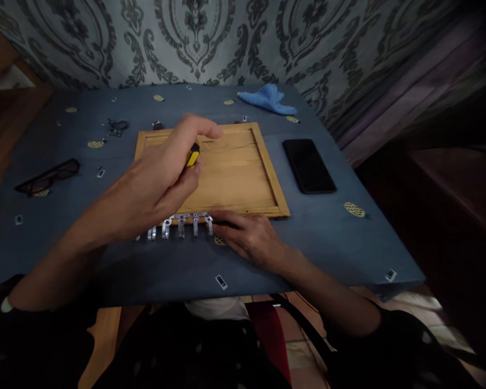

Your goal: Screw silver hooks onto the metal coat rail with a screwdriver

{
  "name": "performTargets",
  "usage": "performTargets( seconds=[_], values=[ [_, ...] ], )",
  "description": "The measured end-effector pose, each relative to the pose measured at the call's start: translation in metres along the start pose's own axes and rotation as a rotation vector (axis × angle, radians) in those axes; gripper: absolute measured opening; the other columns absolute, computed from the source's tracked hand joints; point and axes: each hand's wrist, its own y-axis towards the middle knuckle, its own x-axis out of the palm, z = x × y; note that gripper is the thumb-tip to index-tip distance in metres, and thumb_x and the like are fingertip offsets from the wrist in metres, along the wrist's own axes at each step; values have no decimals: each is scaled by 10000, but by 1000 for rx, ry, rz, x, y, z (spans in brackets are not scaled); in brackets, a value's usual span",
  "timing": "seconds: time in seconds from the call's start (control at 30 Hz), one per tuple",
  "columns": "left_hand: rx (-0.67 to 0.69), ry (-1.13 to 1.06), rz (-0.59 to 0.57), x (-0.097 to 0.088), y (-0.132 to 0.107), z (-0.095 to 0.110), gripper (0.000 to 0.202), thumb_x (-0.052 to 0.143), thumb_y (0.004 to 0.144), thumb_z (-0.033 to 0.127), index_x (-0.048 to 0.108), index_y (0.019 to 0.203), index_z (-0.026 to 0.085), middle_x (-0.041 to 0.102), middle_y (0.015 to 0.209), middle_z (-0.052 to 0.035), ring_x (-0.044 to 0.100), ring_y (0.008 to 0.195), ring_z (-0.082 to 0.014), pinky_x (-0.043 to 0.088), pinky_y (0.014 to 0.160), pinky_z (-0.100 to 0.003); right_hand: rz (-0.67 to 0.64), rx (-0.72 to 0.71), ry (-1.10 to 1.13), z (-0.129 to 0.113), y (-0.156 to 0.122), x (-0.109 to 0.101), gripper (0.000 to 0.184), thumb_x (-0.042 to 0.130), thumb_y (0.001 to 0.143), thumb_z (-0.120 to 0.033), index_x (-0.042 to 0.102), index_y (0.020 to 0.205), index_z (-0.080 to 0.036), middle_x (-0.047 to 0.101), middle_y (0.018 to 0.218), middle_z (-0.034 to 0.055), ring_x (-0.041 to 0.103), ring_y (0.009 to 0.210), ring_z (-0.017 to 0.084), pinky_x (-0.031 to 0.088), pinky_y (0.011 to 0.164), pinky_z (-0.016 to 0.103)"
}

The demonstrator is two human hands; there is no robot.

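My left hand (166, 167) is closed around a yellow-and-black screwdriver (193, 155). Only the butt of its handle shows, and the shaft is hidden behind the hand. A shiny metal hook rail (195, 219) with several hooks lies along the near edge of a framed wooden board (235, 167). The rail's left part is partly covered by my left wrist. Low on the right, my right hand (255, 237) grips the rail's right end against the board's edge, its fingertips partly out of sight.
A black phone (310, 166) lies right of the board, and a blue cloth (268, 99) behind it. Dark glasses (51, 177) rest on the left of the blue tablecloth (372, 243). Small dark objects (117, 127) sit at the back left. A patterned curtain (243, 43) hangs behind.
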Motion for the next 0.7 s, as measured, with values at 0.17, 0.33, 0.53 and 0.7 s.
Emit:
performTargets(
  seconds=[0.17,0.33,0.53,0.7],
  values=[
    [-41,122,-328,6,2,-15,357,427,971,341,535,1270,178,597,736,10,564,696,-168,363,641,-281,13,-8,-11,0,0,1,286,479,1042,-193,715,1202,-195,682,1341,103,741,1019,215,613,753,313],
    [-24,224,-572,19,-8,-25,377,641,904,491,630,1125,185,692,1043,-39,636,914,-208,385,711,-271,11,-10,-29,-1,1,-1,284,477,1039,-193,726,1177,-193,682,1345,99,749,989,211,613,735,307],
    [-1,220,-535,36,-15,-24,416,673,885,545,638,1141,219,688,1069,-28,652,968,-217,410,757,-292,-49,16,-11,-1,1,-3,287,491,1027,-176,718,1200,-202,658,1381,105,732,1038,210,616,780,317],
    [-7,248,-488,46,-16,-22,368,674,895,522,660,1094,214,707,1054,-37,657,970,-235,424,752,-308,-33,9,-21,-2,2,-3,270,499,1030,-189,718,1186,-191,670,1359,114,739,1009,209,608,762,310]
  ],
)
